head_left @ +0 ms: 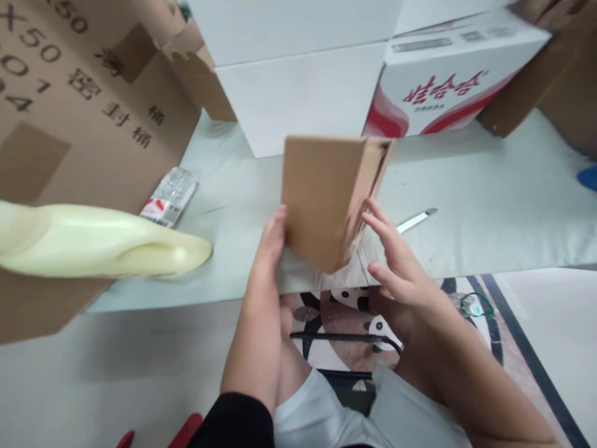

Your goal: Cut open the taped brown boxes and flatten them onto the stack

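Note:
A small brown cardboard box [321, 199] is upright and slightly tilted at the table's front edge. An open seam or flap shows along its right side. My left hand [272, 242] grips its left edge, with the fingers partly hidden behind the box. At the right side my right hand [396, 261] has its fingers spread and thumb apart, the fingertips at the flap; whether they press on it I cannot tell. Just beyond that hand lies a craft knife [416, 220] with a pale handle, flat on the table.
White cartons [303, 99] stand at the back, one [448, 93] with red lettering. A large printed brown carton [93, 124] rises at left, near a clear plastic-wrapped packet [170, 196] and a long pale-yellow smooth object [102, 241]. The table [489, 205] has a pale green cover.

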Demonstrator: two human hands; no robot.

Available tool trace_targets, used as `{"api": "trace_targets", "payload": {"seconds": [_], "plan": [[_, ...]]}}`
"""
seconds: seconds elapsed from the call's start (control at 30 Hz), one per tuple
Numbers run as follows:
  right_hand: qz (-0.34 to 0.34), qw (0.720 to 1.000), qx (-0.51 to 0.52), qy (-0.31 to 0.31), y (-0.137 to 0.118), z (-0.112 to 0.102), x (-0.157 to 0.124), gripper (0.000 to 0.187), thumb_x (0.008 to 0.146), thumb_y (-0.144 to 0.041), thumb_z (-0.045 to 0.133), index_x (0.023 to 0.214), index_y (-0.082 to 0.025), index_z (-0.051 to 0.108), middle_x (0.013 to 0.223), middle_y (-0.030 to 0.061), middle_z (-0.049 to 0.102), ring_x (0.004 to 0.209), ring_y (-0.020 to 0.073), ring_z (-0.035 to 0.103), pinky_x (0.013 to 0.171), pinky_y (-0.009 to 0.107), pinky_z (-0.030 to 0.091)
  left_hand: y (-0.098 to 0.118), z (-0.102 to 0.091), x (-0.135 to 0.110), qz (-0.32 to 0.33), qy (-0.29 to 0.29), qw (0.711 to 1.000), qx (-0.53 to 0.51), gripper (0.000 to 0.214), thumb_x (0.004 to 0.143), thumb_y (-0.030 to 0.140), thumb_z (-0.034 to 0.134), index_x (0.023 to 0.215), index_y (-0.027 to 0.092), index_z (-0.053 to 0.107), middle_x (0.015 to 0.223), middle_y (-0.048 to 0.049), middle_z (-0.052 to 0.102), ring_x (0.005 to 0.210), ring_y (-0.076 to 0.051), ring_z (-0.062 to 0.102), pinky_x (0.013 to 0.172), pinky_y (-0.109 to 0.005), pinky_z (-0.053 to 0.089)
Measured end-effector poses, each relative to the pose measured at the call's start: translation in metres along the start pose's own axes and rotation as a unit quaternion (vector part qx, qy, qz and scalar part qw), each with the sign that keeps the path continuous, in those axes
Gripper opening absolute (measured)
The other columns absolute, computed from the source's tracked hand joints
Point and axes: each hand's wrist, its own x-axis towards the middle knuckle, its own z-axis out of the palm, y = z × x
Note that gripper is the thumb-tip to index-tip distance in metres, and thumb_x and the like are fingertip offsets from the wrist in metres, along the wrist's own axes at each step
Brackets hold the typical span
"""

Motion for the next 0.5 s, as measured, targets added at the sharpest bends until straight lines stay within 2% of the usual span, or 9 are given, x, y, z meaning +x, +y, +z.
{"api": "trace_targets", "payload": {"seconds": [0.07, 0.1, 0.17, 0.23, 0.33, 0.37, 0.4, 0.43, 0.5], "plan": [[-0.012, 0.999, -0.027, 0.028, 0.001, 0.001, 0.003, 0.064, 0.098, -0.052, 0.059, 0.158, -0.038, 0.039, 0.176, 0.0047, 0.023, 0.165, 0.0327, 0.015, 0.130, 0.063, 0.025, 0.006, 0.013, -0.003, -0.050, -0.055, 0.995, -0.068, 0.064, 0.084, 0.079, 0.061, 0.114, 0.023, 0.074, 0.124, -0.0113, 0.077, 0.121, -0.031, 0.071, 0.100, -0.043, 0.059], [-0.021, 0.998, -0.033, 0.053, 0.002, 0.001, 0.004, 0.062, 0.099, -0.048, 0.060, 0.156, -0.038, 0.040, 0.175, 0.0050, 0.024, 0.164, 0.0324, 0.017, 0.129, 0.062, 0.028, 0.010, 0.018, -0.005, -0.079, -0.058, 0.991, -0.093, 0.064, 0.082, 0.078, 0.066, 0.117, 0.024, 0.072, 0.125, -0.0106, 0.077, 0.117, -0.030, 0.073, 0.094, -0.041, 0.061], [-0.038, 0.992, -0.038, 0.111, 0.007, 0.003, 0.005, 0.054, 0.099, -0.045, 0.059, 0.151, -0.038, 0.046, 0.171, 0.0065, 0.031, 0.162, 0.0323, 0.025, 0.128, 0.062, 0.031, 0.017, 0.023, -0.010, -0.159, -0.079, 0.976, -0.124, 0.063, 0.082, 0.076, 0.065, 0.119, 0.025, 0.070, 0.116, -0.0102, 0.078, 0.101, -0.028, 0.077, 0.074, -0.037, 0.063], [-0.035, 0.985, -0.056, 0.158, 0.011, 0.002, 0.004, 0.048, 0.098, -0.049, 0.058, 0.144, -0.035, 0.052, 0.166, 0.0093, 0.038, 0.158, 0.0337, 0.033, 0.127, 0.063, 0.033, 0.022, 0.024, -0.016, -0.249, -0.140, 0.949, -0.130, 0.062, 0.086, 0.076, 0.060, 0.119, 0.025, 0.070, 0.098, -0.0102, 0.080, 0.082, -0.027, 0.077, 0.059, -0.034, 0.060], [-0.008, 0.978, -0.080, 0.192, 0.016, -0.001, 0.002, 0.039, 0.098, -0.057, 0.055, 0.126, -0.031, 0.062, 0.160, 0.0107, 0.045, 0.153, 0.0351, 0.041, 0.124, 0.064, 0.038, 0.023, 0.022, -0.019, -0.334, -0.244, 0.910, -0.034, 0.063, 0.088, 0.072, 0.061, 0.126, 0.021, 0.067, 0.074, -0.0081, 0.075, 0.059, -0.024, 0.072, 0.052, -0.033, 0.055], [-0.005, 0.978, -0.077, 0.192, 0.017, -0.002, 0.002, 0.036, 0.098, -0.057, 0.055, 0.117, -0.029, 0.065, 0.159, 0.0103, 0.047, 0.151, 0.0348, 0.045, 0.123, 0.062, 0.040, 0.022, 0.021, -0.018, -0.330, -0.231, 0.915, 0.018, 0.065, 0.087, 0.068, 0.064, 0.131, 0.020, 0.064, 0.071, -0.0075, 0.074, 0.056, -0.024, 0.071, 0.052, -0.033, 0.054], [-0.005, 0.980, -0.071, 0.188, 0.019, -0.002, 0.002, 0.034, 0.098, -0.057, 0.055, 0.110, -0.028, 0.067, 0.156, 0.0100, 0.049, 0.148, 0.0342, 0.048, 0.121, 0.061, 0.042, 0.021, 0.021, -0.016, -0.299, -0.187, 0.934, 0.062, 0.068, 0.087, 0.066, 0.067, 0.136, 0.019, 0.060, 0.074, -0.0082, 0.075, 0.059, -0.024, 0.072, 0.055, -0.033, 0.055], [-0.007, 0.982, -0.063, 0.180, 0.020, -0.002, 0.002, 0.033, 0.098, -0.057, 0.055, 0.104, -0.027, 0.069, 0.153, 0.0100, 0.052, 0.146, 0.0337, 0.050, 0.120, 0.059, 0.043, 0.020, 0.020, -0.013, -0.236, -0.118, 0.960, 0.089, 0.071, 0.086, 0.064, 0.067, 0.140, 0.018, 0.056, 0.084, -0.0107, 0.078, 0.068, -0.025, 0.075, 0.061, -0.034, 0.058], [-0.009, 0.985, -0.053, 0.164, 0.020, 0.000, 0.002, 0.031, 0.098, -0.054, 0.057, 0.100, -0.026, 0.070, 0.148, 0.0102, 0.058, 0.142, 0.0329, 0.054, 0.119, 0.058, 0.045, 0.018, 0.020, -0.010, -0.042, 0.009, 0.995, 0.086, 0.074, 0.088, 0.067, 0.062, 0.144, 0.021, 0.051, 0.120, -0.0175, 0.075, 0.106, -0.029, 0.075, 0.083, -0.040, 0.061]]}}
